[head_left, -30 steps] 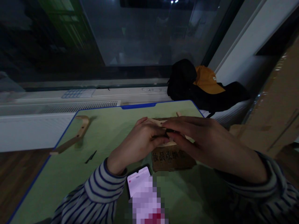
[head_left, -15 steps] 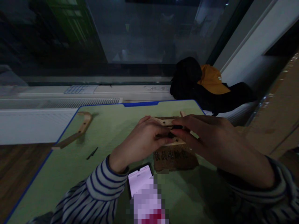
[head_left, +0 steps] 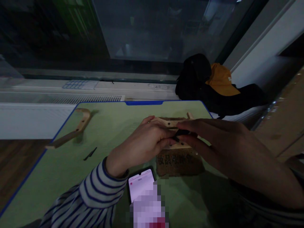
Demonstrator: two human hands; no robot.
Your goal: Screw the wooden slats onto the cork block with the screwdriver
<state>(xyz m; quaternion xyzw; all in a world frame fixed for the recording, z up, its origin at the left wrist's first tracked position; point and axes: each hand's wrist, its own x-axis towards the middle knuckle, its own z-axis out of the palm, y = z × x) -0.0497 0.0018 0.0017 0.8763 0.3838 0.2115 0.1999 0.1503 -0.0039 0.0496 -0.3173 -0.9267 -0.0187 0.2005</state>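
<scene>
The left hand (head_left: pixel 142 142) and right hand (head_left: pixel 220 148) meet, fingers pinched narrow on a small black part (head_left: pixel 180 133) just above a pale holed wooden strip (head_left: pixel 169 122). The strip rests on a brown lettered block (head_left: pixel 179 161), which seems to prop it steadily off the green surface (head_left: pixel 106 126).

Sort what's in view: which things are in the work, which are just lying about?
In hand: drilled wooden strip, held by left hand and right hand; small black part pinched between them; brown lettered block under the hands.
Lying about: curved wooden piece, black sliver, phone, orange cap, black bag.
</scene>
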